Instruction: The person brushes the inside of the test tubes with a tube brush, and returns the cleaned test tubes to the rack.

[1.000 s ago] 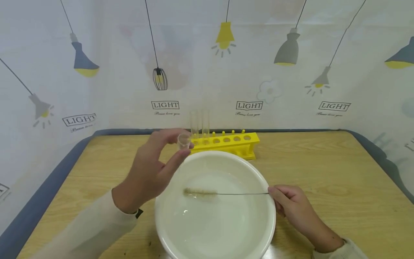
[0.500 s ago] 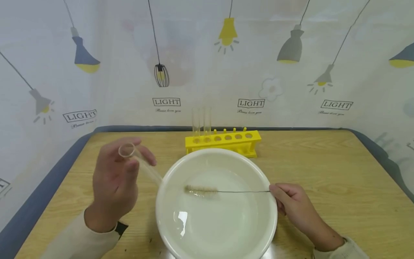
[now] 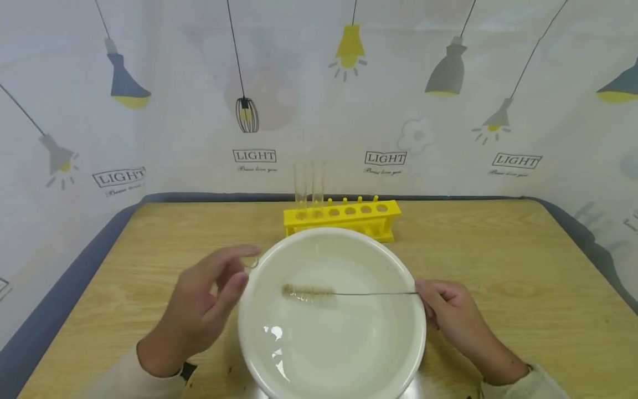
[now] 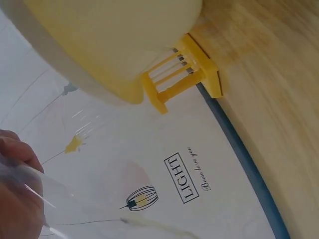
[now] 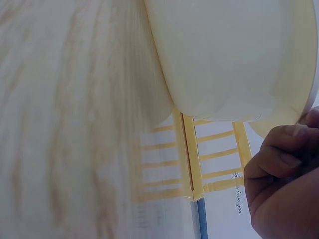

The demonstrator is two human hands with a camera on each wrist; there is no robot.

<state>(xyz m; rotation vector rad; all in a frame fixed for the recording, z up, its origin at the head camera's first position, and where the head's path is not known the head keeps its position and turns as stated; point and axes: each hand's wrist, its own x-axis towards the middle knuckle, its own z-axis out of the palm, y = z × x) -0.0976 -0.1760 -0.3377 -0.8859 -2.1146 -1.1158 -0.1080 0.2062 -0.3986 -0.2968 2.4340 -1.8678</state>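
At the left rim of the white basin (image 3: 329, 354), the left hand (image 3: 199, 305) holds a clear glass tube, its round mouth (image 3: 252, 262) showing between thumb and fingers. The left wrist view shows the tube's clear wall (image 4: 65, 204) beside the fingers (image 4: 20, 154). Past the basin's right rim, the right hand (image 3: 456, 316) pinches the end of a thin wire handle (image 3: 374, 293). The brush's tan bristles (image 3: 309, 292) lie in the water on the basin's left side. In the right wrist view the right hand (image 5: 289, 184) has its fingers curled.
Behind the basin stands a yellow rack (image 3: 344, 213) with two clear tubes (image 3: 317, 188) upright in its left holes. All rest on a wooden table (image 3: 498, 249), with a lamp-patterned cloth (image 3: 319, 111) behind it.
From in front of the rack, the left hand swung left and down with the tube, then came back right to the basin's rim. The right hand and brush have hardly moved.
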